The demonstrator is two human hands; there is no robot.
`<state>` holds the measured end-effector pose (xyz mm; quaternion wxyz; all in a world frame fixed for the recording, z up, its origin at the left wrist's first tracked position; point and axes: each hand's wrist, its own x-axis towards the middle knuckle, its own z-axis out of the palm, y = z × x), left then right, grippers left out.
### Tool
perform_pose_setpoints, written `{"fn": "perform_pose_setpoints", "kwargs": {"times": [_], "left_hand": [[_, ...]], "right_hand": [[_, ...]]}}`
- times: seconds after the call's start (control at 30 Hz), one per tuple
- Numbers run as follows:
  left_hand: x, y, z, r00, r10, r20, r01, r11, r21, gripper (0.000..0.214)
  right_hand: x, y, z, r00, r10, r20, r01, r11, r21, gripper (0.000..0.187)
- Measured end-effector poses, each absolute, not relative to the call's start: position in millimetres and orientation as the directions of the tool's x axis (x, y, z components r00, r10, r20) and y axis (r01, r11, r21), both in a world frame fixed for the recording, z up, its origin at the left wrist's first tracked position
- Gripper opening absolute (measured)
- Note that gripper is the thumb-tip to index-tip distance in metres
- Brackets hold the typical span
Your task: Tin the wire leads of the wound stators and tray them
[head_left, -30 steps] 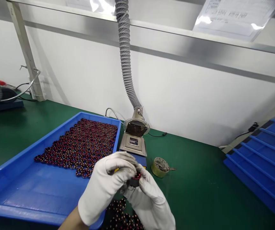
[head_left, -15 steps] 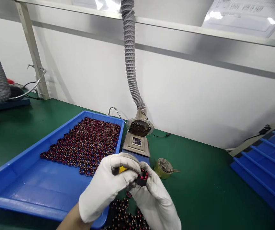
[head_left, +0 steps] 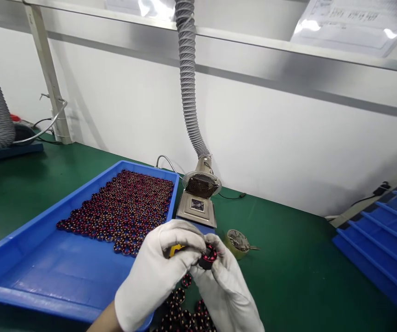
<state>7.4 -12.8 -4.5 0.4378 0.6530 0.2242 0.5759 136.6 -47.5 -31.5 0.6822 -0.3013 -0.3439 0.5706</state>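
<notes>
Between my two white-gloved hands is a small black ring with pink-red marks (head_left: 208, 257), its open face tilted up. My right hand (head_left: 224, 281) grips it from the right, fingers curled round its side. My left hand (head_left: 164, 267) is closed, fingertips at the ring's left edge. A yellow piece with a dark mark (head_left: 176, 250) shows inside the left hand's grip; most of it is hidden, so its kind is unclear. Below the hands lies a loose pile of similar rings (head_left: 188, 318), partly covered by the right wrist.
A blue tray (head_left: 63, 267) on the left holds many packed rings (head_left: 129, 207). Behind the hands stand a square metal-topped device (head_left: 196, 212) and a grey extraction hose (head_left: 189, 92). A round tin (head_left: 237, 242) sits right of them. Blue ribbed trays (head_left: 385, 240) are far right.
The ring and both hands have shifted slightly right and down. The ring's marked face shows a little more. Both hands keep their hold.
</notes>
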Motion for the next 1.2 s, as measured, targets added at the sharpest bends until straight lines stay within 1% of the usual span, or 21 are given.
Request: {"fn": "perform_pose_setpoints", "kwargs": {"times": [0.1,0.17,0.2,0.23,0.3,0.37,0.43,0.5,0.53,0.6,0.63,0.67,0.7,0.77,0.8,0.83,0.9,0.97,1.03,1.1,1.2], "left_hand": [[2.5,-16.5,-9.5,0.124,0.767,0.630,-0.236,-0.594,0.769,0.019],[-3.5,-15.2,-10.4,0.043,0.787,0.615,-0.252,-0.587,0.769,0.017],[-5.2,-13.5,-10.3,0.035,0.812,0.582,-0.242,-0.558,0.794,0.016],[-5.3,-11.3,-10.1,0.066,0.840,0.539,-0.235,-0.512,0.826,0.017],[0.5,-7.5,-11.0,0.241,0.881,0.407,-0.261,-0.345,0.902,0.028],[12.9,-6.1,-14.7,0.405,0.868,0.288,-0.376,-0.129,0.918,0.031],[26.7,-7.4,-19.4,0.426,0.873,0.236,-0.549,0.042,0.835,0.022],[35.1,-9.5,-22.3,0.340,0.921,0.191,-0.677,0.099,0.729,0.017],[35.8,-10.1,-22.3,0.276,0.946,0.167,-0.714,0.086,0.695,0.018],[30.9,-9.9,-19.2,0.103,0.985,0.142,-0.745,-0.018,0.667,0.019],[26.4,-9.1,-16.4,0.021,0.990,0.142,-0.726,-0.083,0.682,0.019],[21.7,-8.2,-13.4,-0.018,0.988,0.151,-0.687,-0.122,0.716,0.019],[17.5,-7.5,-10.6,0.002,0.987,0.161,-0.639,-0.122,0.759,0.021],[13.2,-7.2,-7.3,0.171,0.975,0.142,-0.525,-0.032,0.850,0.025],[13.2,-7.7,-7.1,0.247,0.962,0.113,-0.478,0.019,0.878,0.023],[14.3,-8.5,-7.9,0.280,0.956,0.090,-0.456,0.050,0.889,0.020],[16.8,-10.5,-11.0,0.219,0.971,0.101,-0.481,0.018,0.876,0.011],[16.3,-12.0,-12.7,0.091,0.982,0.166,-0.549,-0.090,0.831,0.010],[12.5,-12.7,-10.6,0.023,0.975,0.220,-0.585,-0.165,0.794,0.011],[8.5,-13.5,-5.1,0.093,0.974,0.206,-0.554,-0.121,0.823,0.017],[7.6,-15.3,2.2,0.251,0.960,0.122,-0.503,0.022,0.864,0.021]], "right_hand": [[137.7,-44.0,-33.8,0.262,0.928,0.263,-0.428,0.356,-0.830,0.028],[137.4,-41.7,-36.8,0.383,0.833,0.399,-0.259,0.511,-0.820,0.027],[136.2,-41.2,-38.7,0.426,0.769,0.476,-0.152,0.579,-0.801,0.029],[134.2,-41.1,-40.7,0.456,0.697,0.553,-0.038,0.636,-0.770,0.031],[127.6,-41.8,-45.2,0.478,0.552,0.683,0.186,0.696,-0.694,0.036],[120.1,-42.7,-50.3,0.472,0.439,0.765,0.378,0.683,-0.625,0.043],[115.0,-42.2,-55.1,0.452,0.352,0.820,0.510,0.652,-0.561,0.047],[114.7,-39.8,-58.1,0.392,0.260,0.882,0.594,0.661,-0.459,0.045],[116.3,-38.3,-58.6,0.358,0.216,0.908,0.622,0.671,-0.405,0.042],[120.8,-35.6,-57.6,0.308,0.165,0.937,0.652,0.681,-0.334,0.038],[122.8,-34.7,-56.4,0.296,0.160,0.942,0.659,0.680,-0.323,0.037],[124.0,-34.2,-55.0,0.298,0.161,0.941,0.660,0.677,-0.326,0.037],[124.4,-34.1,-53.8,0.309,0.163,0.937,0.656,0.677,-0.334,0.036],[122.6,-34.4,-52.6,0.344,0.151,0.927,0.639,0.686,-0.349,0.034],[121.1,-34.6,-52.8,0.354,0.142,0.924,0.634,0.690,-0.349,0.032],[119.6,-34.9,-53.4,0.361,0.136,0.923,0.632,0.692,-0.349,0.030],[117.9,-35.2,-55.1,0.362,0.136,0.922,0.639,0.685,-0.351,0.026],[118.2,-35.2,-56.3,0.339,0.166,0.926,0.641,0.680,-0.356,0.025],[119.2,-35.1,-56.5,0.315,0.208,0.926,0.627,0.687,-0.367,0.027],[119.6,-35.1,-56.2,0.310,0.215,0.926,0.607,0.706,-0.366,0.030],[118.5,-35.2,-56.1,0.340,0.187,0.921,0.572,0.737,-0.361,0.032]]}}
